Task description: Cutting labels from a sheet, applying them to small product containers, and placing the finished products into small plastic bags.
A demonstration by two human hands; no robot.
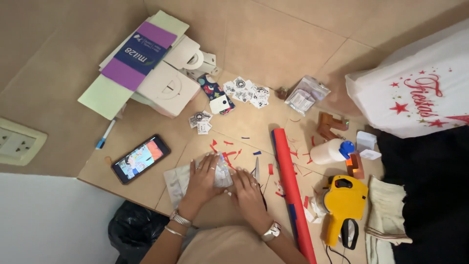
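Tiled floor, beige, seen from above; it serves as the work surface, with a white wall and socket plate (19,142) at left.

Both hands are pressed down on a small clear plastic packet (221,172) lying on the floor just in front of the knees, over a sheet of pale wrapping (177,180). Left hand (204,177) lies flat on top, fingers spread apart and holding the packet still. Right hand (246,191) sits at its right edge, fingers together and bent onto the plastic, probably pinching or smoothing that edge; the exact grip is hidden. Neither hand lifts it.

Scissors (257,170) lie just beside the right hand, within easy reach. Red paper scraps (229,152) are scattered around the packet, likely offcuts. A long red roll (292,188) runs diagonally to the right of the hands. Beyond it are a yellow price-label gun (343,201), a white glue bottle with a blue cap (333,150) and a folded cloth (386,210).

A phone (140,158) lies screen up at left, angled towards the person and playing something colourful. Further out are a stack of flat cardboard boxes (161,73), small printed stickers (246,90), a bag of small packets (307,95) and a blue-capped pen (105,134). A white bag with red stars (415,88) sits at right, a black bin bag (134,230) at lower left.
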